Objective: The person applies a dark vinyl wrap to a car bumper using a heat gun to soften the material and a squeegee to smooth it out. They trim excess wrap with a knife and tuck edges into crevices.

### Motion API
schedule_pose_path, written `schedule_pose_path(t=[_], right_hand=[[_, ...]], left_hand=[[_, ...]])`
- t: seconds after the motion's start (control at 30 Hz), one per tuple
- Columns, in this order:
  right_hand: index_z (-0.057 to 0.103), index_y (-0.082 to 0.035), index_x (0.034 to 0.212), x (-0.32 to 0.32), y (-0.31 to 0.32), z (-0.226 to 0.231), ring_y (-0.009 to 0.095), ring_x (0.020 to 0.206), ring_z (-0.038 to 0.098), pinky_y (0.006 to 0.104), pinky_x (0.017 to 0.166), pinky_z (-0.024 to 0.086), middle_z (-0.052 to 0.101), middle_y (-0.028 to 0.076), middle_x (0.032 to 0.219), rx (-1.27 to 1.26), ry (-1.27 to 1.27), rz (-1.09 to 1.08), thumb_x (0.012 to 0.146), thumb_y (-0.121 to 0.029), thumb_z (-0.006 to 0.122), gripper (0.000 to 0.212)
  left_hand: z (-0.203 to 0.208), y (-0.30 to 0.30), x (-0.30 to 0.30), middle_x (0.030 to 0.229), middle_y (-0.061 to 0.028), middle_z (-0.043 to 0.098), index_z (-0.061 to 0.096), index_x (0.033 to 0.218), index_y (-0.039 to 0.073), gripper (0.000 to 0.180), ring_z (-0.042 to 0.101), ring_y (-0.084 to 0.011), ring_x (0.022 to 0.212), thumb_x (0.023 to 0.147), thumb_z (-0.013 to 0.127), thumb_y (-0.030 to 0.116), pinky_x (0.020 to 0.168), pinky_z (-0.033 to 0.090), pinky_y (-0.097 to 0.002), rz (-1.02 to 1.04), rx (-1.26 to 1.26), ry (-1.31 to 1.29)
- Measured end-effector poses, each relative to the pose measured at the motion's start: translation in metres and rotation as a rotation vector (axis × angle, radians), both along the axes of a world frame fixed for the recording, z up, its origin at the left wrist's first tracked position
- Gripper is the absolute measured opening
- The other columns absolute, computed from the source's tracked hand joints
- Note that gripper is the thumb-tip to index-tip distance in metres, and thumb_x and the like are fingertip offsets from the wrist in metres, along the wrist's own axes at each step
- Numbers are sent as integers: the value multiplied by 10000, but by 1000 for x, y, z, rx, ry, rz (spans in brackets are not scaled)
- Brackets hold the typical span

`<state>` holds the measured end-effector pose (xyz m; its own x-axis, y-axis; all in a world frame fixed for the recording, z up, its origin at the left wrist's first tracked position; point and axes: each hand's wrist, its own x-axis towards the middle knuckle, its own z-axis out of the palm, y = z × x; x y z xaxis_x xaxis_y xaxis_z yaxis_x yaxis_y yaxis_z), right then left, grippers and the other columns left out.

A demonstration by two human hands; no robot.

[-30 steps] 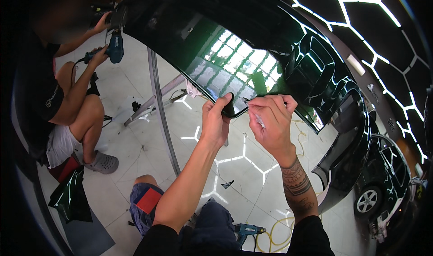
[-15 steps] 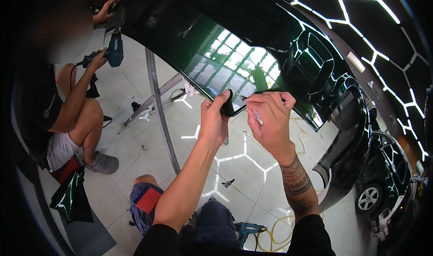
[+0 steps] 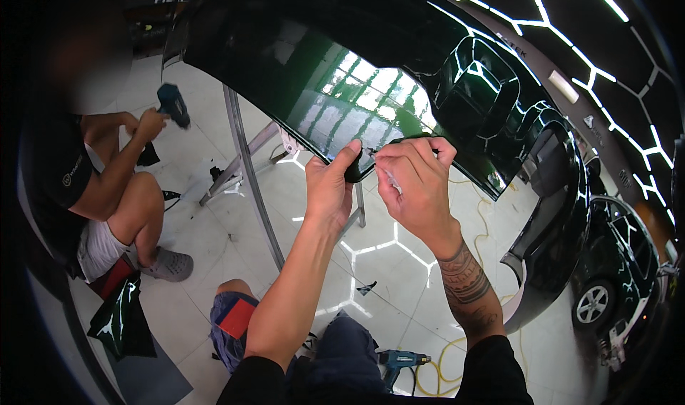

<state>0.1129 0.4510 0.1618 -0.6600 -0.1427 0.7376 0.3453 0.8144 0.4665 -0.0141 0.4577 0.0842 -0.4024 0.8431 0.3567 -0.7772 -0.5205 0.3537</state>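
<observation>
A glossy dark green car bumper (image 3: 300, 84) stretches across the upper middle, with bright window reflections on its surface. My left hand (image 3: 330, 191) is closed on the lower corner of a cut-out in it, thumb on top and fingers underneath. Close beside that thumb, my right hand (image 3: 417, 180) is closed in a pinch round a slim knife-like tool (image 3: 394, 183) with a pale handle. Its small dark tip meets the bumper's edge near my left thumb. Fingers cover most of the tool.
Metal stand legs (image 3: 246, 169) rise under the bumper. At left a seated co-worker (image 3: 107, 169) holds a teal heat gun (image 3: 173, 105). Another heat gun (image 3: 401, 360) lies by my legs near a yellow hose (image 3: 435, 376). A red squeegee-like card (image 3: 235, 321) rests on my thigh. A dark car (image 3: 606, 262) stands right.
The co-worker's hand has come off the bumper, and both their hands are now near the heat gun. My hands stay at the bumper's corner, the right one slightly closer to the left thumb.
</observation>
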Motion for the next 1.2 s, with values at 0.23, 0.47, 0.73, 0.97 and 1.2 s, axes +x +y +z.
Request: schedule_pose_path(t=[0.23,0.47,0.73,0.97,1.2], right_hand=[[613,-63,888,32,-31,-15,234,815,577,395,836,367,659,38,927,-99,222,42,690,33,722,246],[619,-49,881,50,-57,-41,243,809,581,368,818,382,675,57,914,-222,315,11,710,52,715,220],[633,-27,883,85,-56,-83,248,827,594,346,821,417,676,102,909,-434,400,-74,750,57,687,167],[649,-35,877,130,-54,-149,238,870,607,332,824,439,675,106,918,-662,459,-178,778,32,677,123],[664,-61,872,137,-48,-163,243,841,615,350,821,413,682,78,885,-727,532,-175,755,18,695,144]], left_hand=[[5,-7,-1,1083,-42,654,595,1149,47,351,638,-139,957,827,732,75,864,511,-277,35,-56,36],[7,-12,1,1066,-109,665,609,1093,-30,324,629,-151,948,813,753,46,851,495,-305,54,-62,43],[-45,-25,-5,727,3,445,520,1146,-31,526,475,-107,655,848,759,329,678,471,-293,369,-312,413],[-31,-27,-21,834,-63,415,462,1397,30,818,412,-219,780,688,845,173,688,389,-334,1391,-175,1270],[-32,-4,-34,816,-58,390,598,1315,76,741,398,-232,780,606,782,-37,714,382,-337,1559,-77,1323]])
